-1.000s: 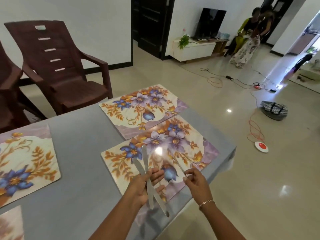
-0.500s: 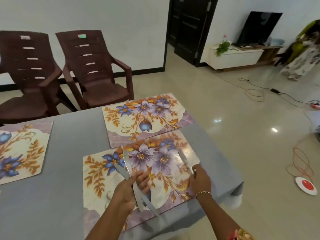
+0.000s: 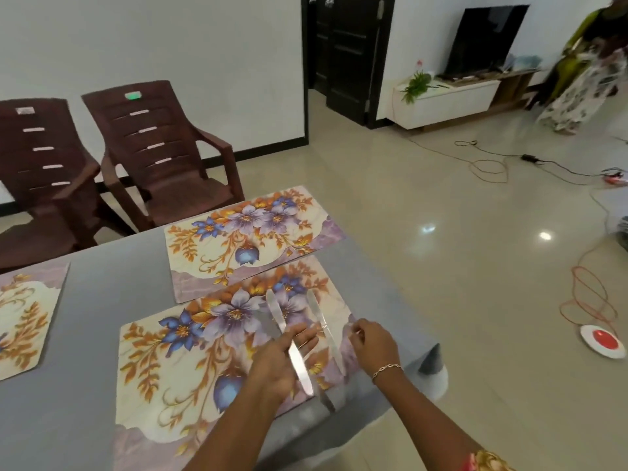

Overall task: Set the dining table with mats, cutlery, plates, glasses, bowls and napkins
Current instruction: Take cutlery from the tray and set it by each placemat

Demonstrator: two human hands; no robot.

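Table [image 3: 85, 334]: grey top, fills the lower left of the frame, right corner at lower centre-right
Chairs [image 3: 159, 158]: two brown plastic armchairs, upper left, beyond the table's far edge
Near mat [image 3: 190, 368]: floral, flat at lower centre, close to the table's right edge; far mat [image 3: 244, 239] just above it, third mat [image 3: 23, 317] at the left edge
Left hand [image 3: 282, 362]: over the near mat's right half, fingers and thumb curled round the held knife about mid-length
Right hand [image 3: 373, 341]: just right of the flat knife, fingers bent, tips drawn together near its edge; cannot tell whether they pinch it or only touch it
Held knife [image 3: 299, 365]: blade points up-frame; a second piece seems to cross beneath it, too blurred to be sure
Flat knife [image 3: 317, 311]: lies on the near mat's right margin, between the two hands
Handling (judgement): the cutlery looks like polished steel, so stiff, light and slippery; best held at the handle end, thumb on top. Thin pieces will be awkward to lift off the glossy mat, so tip up one end first. The mat may skid if pushed
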